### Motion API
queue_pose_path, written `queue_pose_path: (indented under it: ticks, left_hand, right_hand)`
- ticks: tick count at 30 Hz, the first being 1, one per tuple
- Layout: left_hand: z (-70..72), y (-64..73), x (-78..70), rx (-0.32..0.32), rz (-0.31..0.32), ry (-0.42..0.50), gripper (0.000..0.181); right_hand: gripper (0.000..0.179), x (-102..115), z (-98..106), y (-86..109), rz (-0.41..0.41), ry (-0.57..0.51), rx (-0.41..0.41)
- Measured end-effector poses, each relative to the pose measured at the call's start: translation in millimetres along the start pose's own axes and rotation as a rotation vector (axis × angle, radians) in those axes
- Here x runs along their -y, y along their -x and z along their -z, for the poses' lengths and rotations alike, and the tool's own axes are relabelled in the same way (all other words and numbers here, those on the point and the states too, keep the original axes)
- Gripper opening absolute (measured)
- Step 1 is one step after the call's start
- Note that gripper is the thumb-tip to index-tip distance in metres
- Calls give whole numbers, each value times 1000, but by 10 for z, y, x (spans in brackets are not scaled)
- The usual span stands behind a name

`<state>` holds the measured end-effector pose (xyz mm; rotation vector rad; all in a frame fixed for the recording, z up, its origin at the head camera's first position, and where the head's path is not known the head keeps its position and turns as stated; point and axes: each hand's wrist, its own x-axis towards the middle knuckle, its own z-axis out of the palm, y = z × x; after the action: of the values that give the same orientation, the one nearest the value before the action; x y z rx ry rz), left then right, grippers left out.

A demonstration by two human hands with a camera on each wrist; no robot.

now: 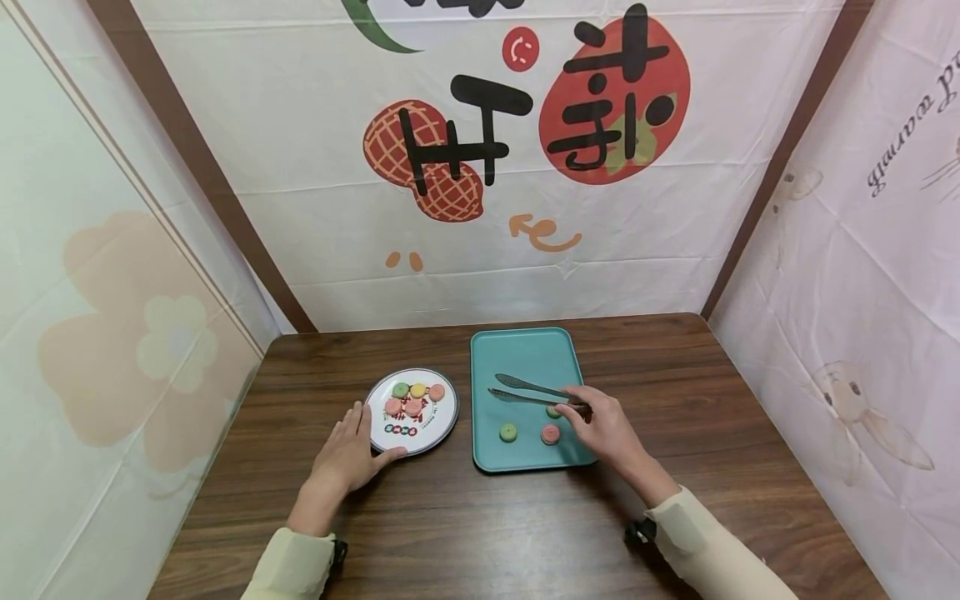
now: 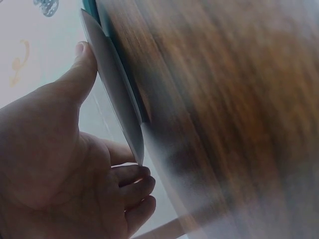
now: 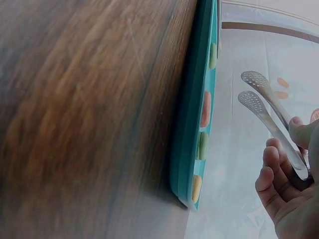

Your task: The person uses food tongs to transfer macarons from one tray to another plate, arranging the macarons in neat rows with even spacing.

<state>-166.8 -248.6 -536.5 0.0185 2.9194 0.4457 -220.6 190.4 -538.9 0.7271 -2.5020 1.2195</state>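
My right hand (image 1: 607,423) holds metal tongs (image 1: 525,384) over the blue-green tray (image 1: 517,346). Their perforated tips stand apart with nothing between them. On the tray lie a green macaron (image 1: 508,432), a pink macaron (image 1: 551,434) and a second green one, partly covered by tongs and hand. The right wrist view also shows a yellow macaron (image 3: 197,188) at the tray's end. With its fingers along the left rim and thumb at the front rim, my left hand (image 1: 348,454) touches a white plate (image 1: 442,421). The plate bears pink macarons (image 1: 413,407), a green (image 1: 401,390) and a yellow one (image 1: 417,390).
Plate and tray stand side by side, a narrow gap between them, on a dark wooden table (image 1: 480,533). A printed cloth (image 1: 315,217) hangs behind the table, with further cloth walls at the left and right.
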Motion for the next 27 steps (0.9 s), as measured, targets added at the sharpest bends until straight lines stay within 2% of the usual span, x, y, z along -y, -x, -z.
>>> queue_pose_path:
  ticks: [12, 22, 27]
  left_hand:
    - [6, 1, -1, -5, -2, 3, 118]
    - [25, -3, -8, -2, -7, 2, 117]
    - [26, -3, -10, -5, -8, -1, 117]
  right_hand:
    - [31, -39, 41, 65, 24, -4, 28]
    - [26, -80, 97, 128, 109, -21, 85]
    - [29, -92, 117, 156, 108, -25, 106]
